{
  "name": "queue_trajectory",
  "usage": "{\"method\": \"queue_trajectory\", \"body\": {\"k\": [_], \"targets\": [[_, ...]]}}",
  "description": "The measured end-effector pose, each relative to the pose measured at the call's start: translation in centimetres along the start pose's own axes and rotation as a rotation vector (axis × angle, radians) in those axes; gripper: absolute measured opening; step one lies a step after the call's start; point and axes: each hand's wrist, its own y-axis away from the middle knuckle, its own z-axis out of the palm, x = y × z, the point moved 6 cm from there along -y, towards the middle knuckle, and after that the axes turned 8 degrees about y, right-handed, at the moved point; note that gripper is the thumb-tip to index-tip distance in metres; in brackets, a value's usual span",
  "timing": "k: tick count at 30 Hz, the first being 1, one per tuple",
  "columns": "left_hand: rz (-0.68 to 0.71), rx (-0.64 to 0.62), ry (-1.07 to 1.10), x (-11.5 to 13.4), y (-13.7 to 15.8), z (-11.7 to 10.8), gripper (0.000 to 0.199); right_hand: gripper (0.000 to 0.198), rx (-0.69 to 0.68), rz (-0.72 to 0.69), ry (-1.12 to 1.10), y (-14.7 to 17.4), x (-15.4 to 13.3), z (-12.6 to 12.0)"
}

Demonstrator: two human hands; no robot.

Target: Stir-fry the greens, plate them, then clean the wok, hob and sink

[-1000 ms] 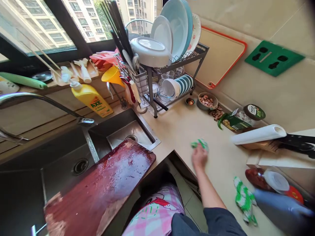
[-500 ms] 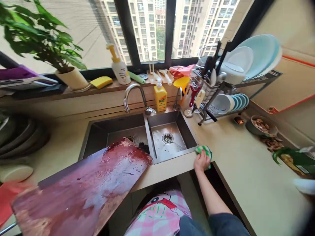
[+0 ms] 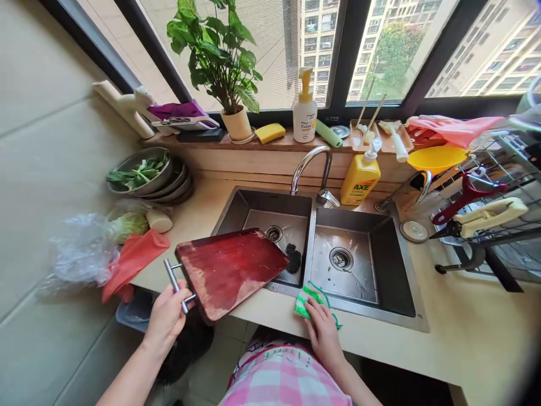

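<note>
My left hand (image 3: 168, 313) is closed around the metal handle (image 3: 172, 282) at the near end of a wet, dark red cutting board (image 3: 236, 270). The board tilts over the front edge of the left sink basin (image 3: 249, 197), its far end above the basin. A black scrubber (image 3: 292, 259) lies in that basin beside the board's corner. My right hand (image 3: 323, 327) presses a green-and-white cloth (image 3: 304, 301) on the counter's front strip, just before the divider between basins. Its fingers are bent over the cloth, and a green cord trails from it.
A faucet (image 3: 310, 160) arches behind the basins, with a yellow detergent bottle (image 3: 360, 179) beside it. The right basin (image 3: 389, 270) holds a few scraps. Red gloves (image 3: 135, 260), a plastic bag (image 3: 82, 248) and stacked bowls (image 3: 147, 175) sit left. A dish rack (image 3: 499, 225) stands right.
The view has turned left, bringing my left hand on the handle into sight. The board now sits farther from the camera. My right hand has slid the cloth left along the counter edge.
</note>
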Motion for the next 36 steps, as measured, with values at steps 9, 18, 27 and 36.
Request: {"method": "queue_trajectory", "body": {"k": [9,18,27,36], "targets": [[0.113,-0.471,-0.196,-2.1,-6.9,10.7,0.02,0.038,0.168,0.134,0.058,-10.3,3.9,-6.2],[0.233,-0.548,-0.412,-2.3,-12.7,17.6,0.011,0.054,-0.016,0.42,0.592,-33.8,6.7,-12.3],[0.415,-0.596,-0.686,-0.8,-14.3,21.4,0.011,0.041,-0.176,0.409,0.663,-36.2,6.1,-11.9],[0.563,-0.735,-0.844,1.3,-9.7,27.4,0.017,0.059,-0.039,0.201,0.628,-26.2,0.5,-11.6]]}}
